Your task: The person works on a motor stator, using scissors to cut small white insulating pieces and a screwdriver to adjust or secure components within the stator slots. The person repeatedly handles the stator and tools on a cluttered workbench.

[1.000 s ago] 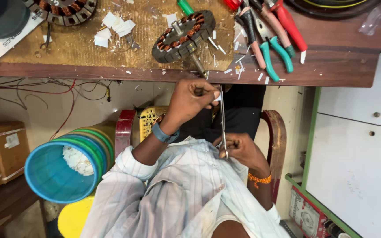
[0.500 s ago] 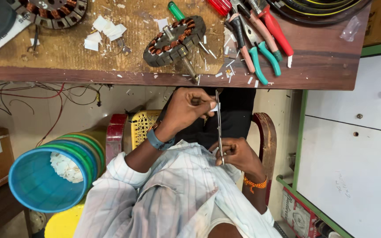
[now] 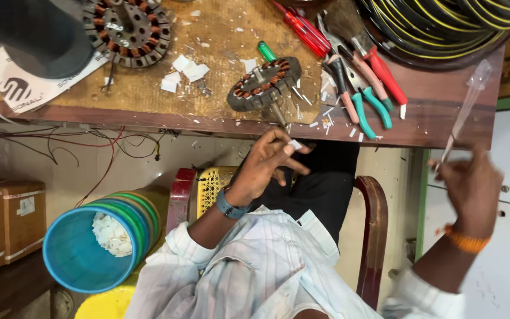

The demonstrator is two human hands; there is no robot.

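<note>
The blue bucket (image 3: 84, 254) at the lower left of the frame lies tipped toward me, its mouth showing a heap of white paper scraps (image 3: 112, 234) inside. It sits nested in a stack of green and yellow buckets. Two brown cardboard boxes (image 3: 4, 227) stand closed at the far left edge, so I cannot tell what they hold.

My left hand (image 3: 270, 162) hangs just below the edge of the wooden bench (image 3: 444, 127), near the middle of the frame. Its fingers are pinched narrow on a small white slip of paper (image 3: 295, 144), thumb and forefinger tips meeting on it.

My right hand (image 3: 470, 186) is out at the right of the frame, blurred, fingers closed around the lower end of a long thin clear strip (image 3: 466, 106). The strip's long axis runs steeply from my fingers up and slightly to the right, its upper end over the bench's right corner.

On the bench, the small wound stator (image 3: 265, 84) lies above my left hand, its shaft pointing down toward the bench edge. A larger stator (image 3: 128, 26) sits at the upper left. Red and teal-handled pliers (image 3: 361, 88) lie to the right of the small stator, and white scraps litter the top.
</note>
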